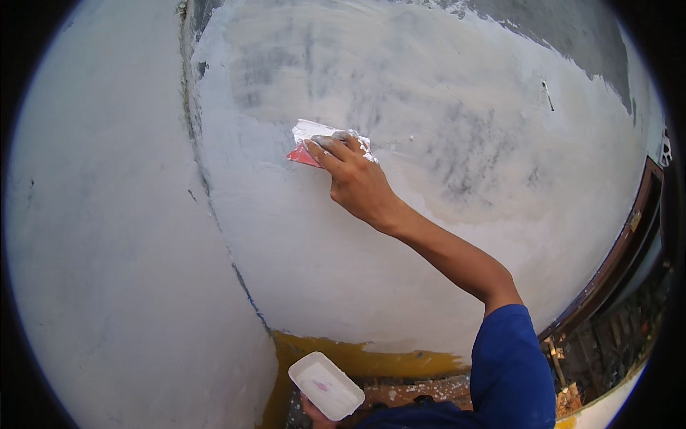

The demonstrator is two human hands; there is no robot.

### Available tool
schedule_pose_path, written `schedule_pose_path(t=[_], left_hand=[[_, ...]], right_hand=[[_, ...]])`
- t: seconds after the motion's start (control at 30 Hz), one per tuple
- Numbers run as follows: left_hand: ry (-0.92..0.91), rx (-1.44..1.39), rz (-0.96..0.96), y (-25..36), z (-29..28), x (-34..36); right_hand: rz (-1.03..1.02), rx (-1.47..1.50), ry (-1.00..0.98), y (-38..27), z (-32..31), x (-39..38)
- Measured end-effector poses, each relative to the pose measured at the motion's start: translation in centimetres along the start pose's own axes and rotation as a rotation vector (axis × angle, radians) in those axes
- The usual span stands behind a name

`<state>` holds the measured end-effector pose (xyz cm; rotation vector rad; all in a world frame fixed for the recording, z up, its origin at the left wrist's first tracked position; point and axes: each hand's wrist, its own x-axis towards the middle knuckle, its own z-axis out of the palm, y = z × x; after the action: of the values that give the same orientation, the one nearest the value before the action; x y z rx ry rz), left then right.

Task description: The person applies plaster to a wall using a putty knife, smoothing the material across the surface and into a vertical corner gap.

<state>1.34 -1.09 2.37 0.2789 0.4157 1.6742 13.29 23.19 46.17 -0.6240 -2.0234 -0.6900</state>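
My right hand (354,171) grips a flat red scraper (304,156) coated with white paste, pressed against a patchy white and grey wall (464,86). Paste is smeared on my fingertips. My left hand (314,411), mostly hidden at the lower edge, holds a shallow white rectangular tray (330,386) with some pale paste inside.
A second white wall (107,214) meets this one at a cracked corner on the left. A yellow band (386,361) runs along the wall's foot. A dark wooden frame (636,207) stands at the right, with planks and debris (600,350) below.
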Motion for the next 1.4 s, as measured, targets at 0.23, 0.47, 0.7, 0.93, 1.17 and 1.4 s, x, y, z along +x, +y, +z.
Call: schedule_pose_path(t=[0.23, 0.47, 0.7, 0.93, 1.17, 1.4], left_hand=[[0.067, 0.014, 0.071, -0.3, 0.4, -0.7], [0.085, -0.123, 0.020, -1.2, -3.4, 0.2], [-0.008, -0.066, -0.024, -1.3, -0.6, 0.0], [0.012, -0.078, -0.064, -1.5, -0.7, -0.2], [-0.004, -0.019, -0.048, -0.4, -0.6, 0.1], [-0.067, -0.084, -0.082, -0.5, -0.2, -0.5]], right_hand=[[0.000, -0.437, 0.679, 11.4, -14.4, 7.9], [-0.047, -0.227, 0.200, 3.2, -1.2, 5.8], [0.101, 0.107, 0.079, -1.6, -0.6, 0.6], [0.099, -0.385, 0.218, 8.0, -2.7, -5.1], [0.068, 0.050, 0.215, 2.1, -8.7, -5.9], [0.243, -0.507, 0.530, 15.0, -21.0, 1.1]])
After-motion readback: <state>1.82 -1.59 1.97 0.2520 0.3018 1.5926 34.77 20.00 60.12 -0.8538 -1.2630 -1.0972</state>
